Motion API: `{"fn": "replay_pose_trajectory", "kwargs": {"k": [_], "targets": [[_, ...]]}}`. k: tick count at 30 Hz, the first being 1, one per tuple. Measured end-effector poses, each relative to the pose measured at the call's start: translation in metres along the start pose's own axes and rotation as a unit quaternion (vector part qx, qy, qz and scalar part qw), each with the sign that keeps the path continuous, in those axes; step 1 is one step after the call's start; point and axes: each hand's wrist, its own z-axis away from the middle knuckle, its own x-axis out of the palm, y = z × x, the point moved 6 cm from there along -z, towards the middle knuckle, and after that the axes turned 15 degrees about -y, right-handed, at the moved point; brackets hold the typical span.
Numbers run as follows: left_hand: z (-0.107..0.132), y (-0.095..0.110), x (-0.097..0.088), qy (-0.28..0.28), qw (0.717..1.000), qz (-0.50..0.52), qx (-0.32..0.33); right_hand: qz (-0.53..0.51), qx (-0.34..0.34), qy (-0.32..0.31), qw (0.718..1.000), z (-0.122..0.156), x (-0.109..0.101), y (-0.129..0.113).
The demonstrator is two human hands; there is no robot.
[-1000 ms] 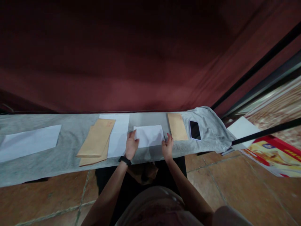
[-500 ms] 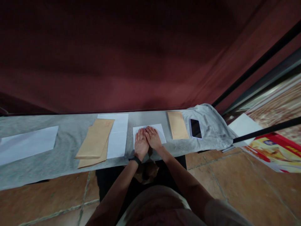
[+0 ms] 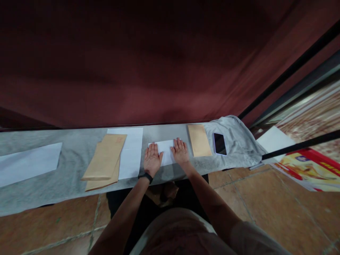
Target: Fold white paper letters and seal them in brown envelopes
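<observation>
Both the left hand point(image 3: 153, 161) and right hand point(image 3: 181, 152) lie flat, clasping nothing, on opposite ends of the paper point(image 3: 166, 153); uneven pressure could skew it.

The small sheet point(image 3: 167, 153) is plain white; left of it, tan envelopes point(image 3: 107, 156) and white paper point(image 3: 133, 150); right of it, a tan envelope point(image 3: 199, 140) and black, lilac-edged phone point(image 3: 220, 144); under it, grey cloth point(image 3: 165, 133); beyond it, dark-red backdrop point(image 3: 148, 92)
</observation>
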Motion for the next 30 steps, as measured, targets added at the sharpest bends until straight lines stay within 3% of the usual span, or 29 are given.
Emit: {"fn": "replay_pose_trajectory", "kwargs": {"k": [4, 9, 15, 22, 30], "targets": [[0.022, 0.008, 0.000, -0.006, 0.999, -0.013, 0.040, -0.009, 0.003, 0.015, 1.000, 0.002, -0.002, 0.005], [0.055, 0.023, 0.013, -0.106, 0.982, -0.049, 0.146, -0.017, 0.004, 0.025, 1.000, 0.003, -0.001, 0.005], [0.056, 0.009, 0.006, -0.141, 0.974, -0.089, 0.153, -0.032, 0.009, 0.034, 0.999, 0.004, -0.002, 0.005], [0.059, 0.011, 0.004, -0.151, 0.969, -0.134, 0.146, -0.037, 0.026, 0.028, 0.999, 0.009, -0.004, -0.003], [0.063, 0.002, -0.003, -0.130, 0.982, -0.087, 0.107, 0.011, -0.061, -0.049, 0.997, 0.033, 0.015, -0.038]]}}
